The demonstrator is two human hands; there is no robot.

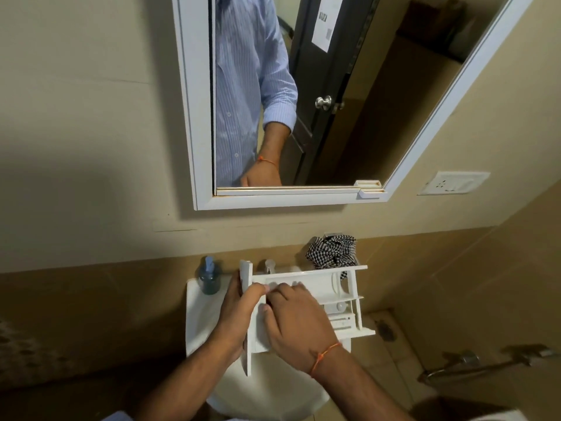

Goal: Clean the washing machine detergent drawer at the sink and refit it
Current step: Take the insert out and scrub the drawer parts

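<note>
The white detergent drawer (321,287) is held level over the white sink (200,317), its front panel to the left and its compartments facing up. My left hand (235,314) grips the front panel end, thumb over the top edge. My right hand (296,320) lies on the drawer's left compartment with its fingers bent down into it; I cannot see whether it holds anything. A tap (269,265) peeks out behind the drawer; the sink bowl is mostly hidden by the drawer and my arms.
A blue soap dispenser (209,278) stands on the sink's back left corner. A black-and-white checked cloth (332,252) hangs on the wall behind the drawer. Above is a white-framed mirror (303,196); a wall socket (453,183) is at right, and a metal rail (473,364) low right.
</note>
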